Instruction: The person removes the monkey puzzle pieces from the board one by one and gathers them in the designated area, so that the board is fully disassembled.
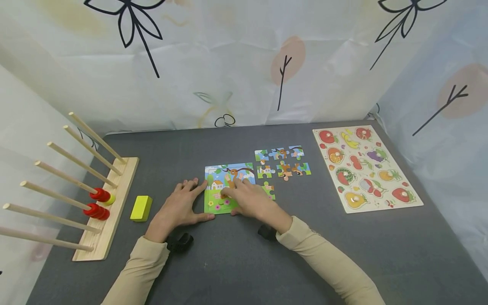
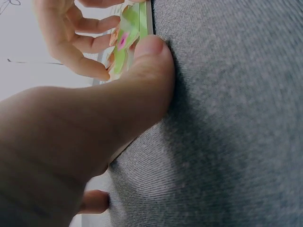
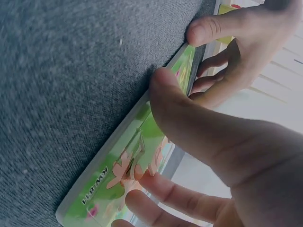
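Observation:
A square picture puzzle board [image 1: 210,202] with a bright cartoon scene lies on the grey table. My left hand [image 1: 178,207] rests at its left side, fingertips by the left edge and thumb at the near left corner. My right hand [image 1: 251,198] reaches over the board from the right. In the right wrist view, its thumb [image 3: 165,87] lies at the near edge while the other fingers [image 3: 163,187] touch the printed surface. Part of the picture is hidden under this hand. Several loose jigsaw pieces [image 1: 286,170] lie right of the board, one green piece [image 1: 270,189] partly behind the hand.
On the left stands a wooden peg rack [image 1: 127,169] with slanting rods and red rings [image 1: 98,212]. A yellow block [image 1: 141,208] sits beside it. A fruit peg board [image 1: 366,169] lies at the right. Patterned cloth [image 1: 244,63] hangs behind the table.

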Available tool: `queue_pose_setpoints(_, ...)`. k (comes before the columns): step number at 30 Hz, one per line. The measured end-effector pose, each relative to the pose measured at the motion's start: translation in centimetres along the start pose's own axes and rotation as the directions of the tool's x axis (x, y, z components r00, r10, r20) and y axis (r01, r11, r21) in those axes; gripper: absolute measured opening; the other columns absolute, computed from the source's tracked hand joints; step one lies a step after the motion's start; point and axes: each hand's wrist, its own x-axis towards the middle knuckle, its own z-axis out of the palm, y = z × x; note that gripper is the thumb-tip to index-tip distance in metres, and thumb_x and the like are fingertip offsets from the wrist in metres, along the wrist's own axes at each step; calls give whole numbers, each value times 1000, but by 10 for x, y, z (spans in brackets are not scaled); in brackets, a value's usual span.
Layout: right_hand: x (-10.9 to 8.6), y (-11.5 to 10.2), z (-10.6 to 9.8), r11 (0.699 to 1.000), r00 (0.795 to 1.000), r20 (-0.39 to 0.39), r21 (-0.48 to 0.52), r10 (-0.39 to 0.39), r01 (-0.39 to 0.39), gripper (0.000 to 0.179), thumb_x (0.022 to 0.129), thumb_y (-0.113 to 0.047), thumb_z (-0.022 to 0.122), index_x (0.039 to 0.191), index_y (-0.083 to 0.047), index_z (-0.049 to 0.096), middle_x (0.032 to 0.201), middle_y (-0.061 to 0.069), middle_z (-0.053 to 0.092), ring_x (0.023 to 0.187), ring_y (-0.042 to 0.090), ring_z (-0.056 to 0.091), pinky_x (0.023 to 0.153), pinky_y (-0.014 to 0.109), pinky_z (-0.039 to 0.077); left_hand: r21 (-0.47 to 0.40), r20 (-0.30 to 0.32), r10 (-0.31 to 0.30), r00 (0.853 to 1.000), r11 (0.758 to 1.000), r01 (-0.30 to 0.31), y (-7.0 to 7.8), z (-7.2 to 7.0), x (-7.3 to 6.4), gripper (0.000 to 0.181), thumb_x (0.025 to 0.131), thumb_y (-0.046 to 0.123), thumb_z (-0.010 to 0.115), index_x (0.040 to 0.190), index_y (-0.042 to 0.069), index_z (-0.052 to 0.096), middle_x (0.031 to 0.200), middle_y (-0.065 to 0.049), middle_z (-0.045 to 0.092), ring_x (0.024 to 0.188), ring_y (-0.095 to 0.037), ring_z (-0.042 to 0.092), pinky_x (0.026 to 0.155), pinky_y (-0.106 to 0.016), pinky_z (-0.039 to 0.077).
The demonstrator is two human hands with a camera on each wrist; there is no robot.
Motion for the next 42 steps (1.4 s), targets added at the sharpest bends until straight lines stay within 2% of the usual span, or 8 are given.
queue_pose_setpoints(8,-2,-1,-1,998,999,-36,-60,-17,14,51,81,-33,87,128,-30,67,114,5,63,95,23,60,60,30,52,3,-4,-2,1000,1000,2,0,1,1,103,77,63,82,156,10,43,158,-26,42,141,-56,40,99,-71,48)
queue_pose_setpoints(18,-4,0,-5,997,997,-60,-69,-49,45,47,81,-24,88,125,-30,71,116,3,64,97,23,60,55,25,44,1,2,-3,1000,1000,3,0,1,1,103,77,63,82,157,10,42,158,-25,42,141,-56,40,97,-71,49)
queue_pose_setpoints(26,-6,3,-10,996,997,-67,-85,-38,32,51,82,-24,87,130,-29,70,117,4,65,97,23,62,59,29,51,-5,9,-1,1000,1000,1,-1,0,1,103,78,63,81,157,10,42,159,-26,41,142,-56,38,98,-72,48)
queue_pose_setpoints(35,-15,22,-17,997,998,-68,-73,-7,2,54,83,-28,87,133,-28,68,105,4,63,92,23,60,61,33,52,-11,15,-2,1000,1000,3,-2,1,1,103,78,62,81,157,9,42,159,-26,40,143,-56,38,97,-71,49)
queue_pose_setpoints(39,-25,35,-20,998,997,-71,-50,31,-34,53,83,-32,86,132,-27,68,108,4,65,95,24,62,67,36,55,-10,5,1,1000,1000,-1,-1,1,0,103,77,61,82,156,9,42,159,-26,41,142,-56,39,96,-71,50)
queue_pose_setpoints(42,-33,46,-22,997,996,-75,-43,53,-56,53,81,-28,88,131,-25,69,109,4,65,95,23,61,70,36,54,-9,1,1,1000,1000,-1,-1,1,-1,103,77,61,82,156,9,42,159,-26,41,141,-56,40,96,-71,50)
